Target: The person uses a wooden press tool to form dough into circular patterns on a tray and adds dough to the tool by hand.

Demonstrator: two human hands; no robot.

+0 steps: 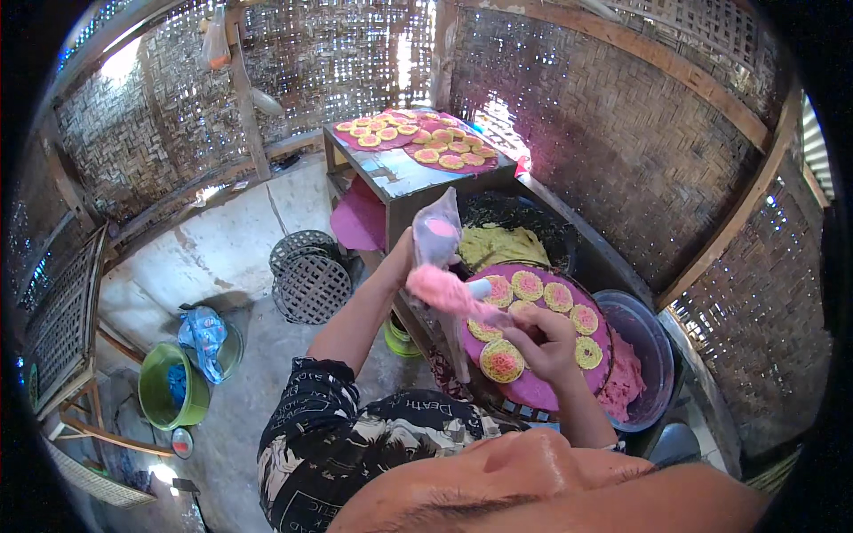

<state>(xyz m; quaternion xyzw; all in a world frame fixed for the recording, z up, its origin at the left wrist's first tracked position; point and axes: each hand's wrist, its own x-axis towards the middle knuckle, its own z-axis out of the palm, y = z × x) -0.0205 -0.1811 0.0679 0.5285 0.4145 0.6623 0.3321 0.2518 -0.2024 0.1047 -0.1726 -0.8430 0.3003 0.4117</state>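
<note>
My left hand (405,252) is closed around a translucent plastic piping bag (434,248) with pink dough inside its mouth. Between my hands, just below the bag, is a lump of pink dough (440,290). It sits along a narrow tool whose near end is pinched in the fingers of my right hand (548,341); the dough hides the tool's exact kind. Under my right hand lies a round pink sheet (533,394) bearing several yellow lacy dough rounds (558,297), most with pink centres. A pale cylinder (480,288) shows behind the lump.
Right of the sheet stands a clear plastic tub (656,360) with pink dough (623,380). Yellow dough (503,246) lies beyond in a dark basin. A table (393,174) at the back carries more topped rounds. Woven trays (312,286) lean leftward, near a green bucket (174,400).
</note>
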